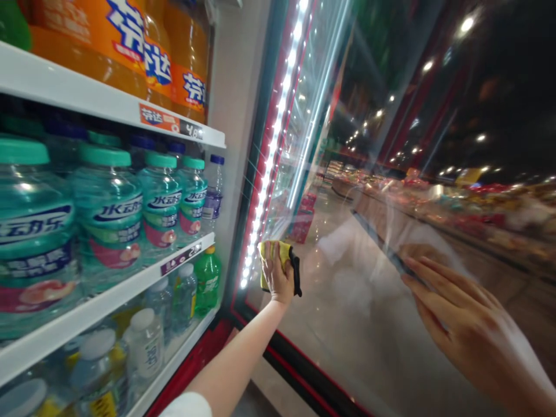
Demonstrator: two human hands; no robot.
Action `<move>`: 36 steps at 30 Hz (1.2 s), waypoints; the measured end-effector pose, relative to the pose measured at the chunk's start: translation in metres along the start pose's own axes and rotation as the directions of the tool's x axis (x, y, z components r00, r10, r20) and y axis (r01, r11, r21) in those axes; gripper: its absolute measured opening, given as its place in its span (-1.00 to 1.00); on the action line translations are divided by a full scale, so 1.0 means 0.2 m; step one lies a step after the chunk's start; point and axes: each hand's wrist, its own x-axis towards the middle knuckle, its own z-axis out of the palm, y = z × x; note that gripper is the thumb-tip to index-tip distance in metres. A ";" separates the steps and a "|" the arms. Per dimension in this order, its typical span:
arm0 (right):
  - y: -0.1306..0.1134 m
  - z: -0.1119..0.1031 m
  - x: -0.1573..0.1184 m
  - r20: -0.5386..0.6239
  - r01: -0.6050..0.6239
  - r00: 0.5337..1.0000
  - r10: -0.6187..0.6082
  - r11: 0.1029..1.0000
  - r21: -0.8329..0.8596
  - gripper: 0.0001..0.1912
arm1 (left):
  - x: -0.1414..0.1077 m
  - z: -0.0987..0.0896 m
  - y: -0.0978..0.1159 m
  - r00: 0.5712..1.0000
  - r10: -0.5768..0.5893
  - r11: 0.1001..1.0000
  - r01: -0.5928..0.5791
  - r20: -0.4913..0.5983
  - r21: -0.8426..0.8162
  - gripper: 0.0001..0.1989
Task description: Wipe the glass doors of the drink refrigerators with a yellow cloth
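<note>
A plain white short fabric sleeve (pixel 187 404) with a curved hem ends on the left arm (pixel 241 350), bare from there to the wrist (pixel 280 302); the right grip (pixel 464 321) has bare, slender, tapering fingers (pixel 443 279).

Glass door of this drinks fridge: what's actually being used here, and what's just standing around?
In use:
- yellow cloth with black edging, under the left hand
- glass door; the right hand is by it, contact unclear

Just around:
- orange Fanta bottles
- teal-capped peach drink bottles
- green bottle
- lit LED strip
</note>
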 end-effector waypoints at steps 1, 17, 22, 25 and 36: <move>0.00 0.00 0.01 0.003 0.014 1.000 -0.014 1.000 0.003 -0.66 | 0.03 0.01 0.03 1.000 -0.023 1.000 0.023 -0.016 0.003 -0.41; -0.01 0.04 0.04 0.101 -0.102 0.989 0.107 0.993 -0.058 -0.49 | -0.03 -0.05 -0.28 0.991 0.063 0.996 -0.056 0.120 -0.064 -0.48; 0.03 0.03 0.02 0.079 -0.095 0.992 0.095 0.995 0.004 -0.41 | 0.18 0.02 -0.10 0.999 -0.019 0.997 0.022 0.033 -0.072 -0.49; 0.03 0.02 0.01 0.090 -0.073 0.993 0.072 0.997 0.012 -0.36 | 0.37 0.06 -0.01 0.993 0.094 0.988 -0.084 0.075 -0.126 -0.47; 0.02 0.01 0.02 0.113 -0.012 0.994 0.013 1.000 -0.010 -0.35 | 0.22 0.03 0.01 0.992 -0.129 0.986 0.130 0.013 -0.106 -0.50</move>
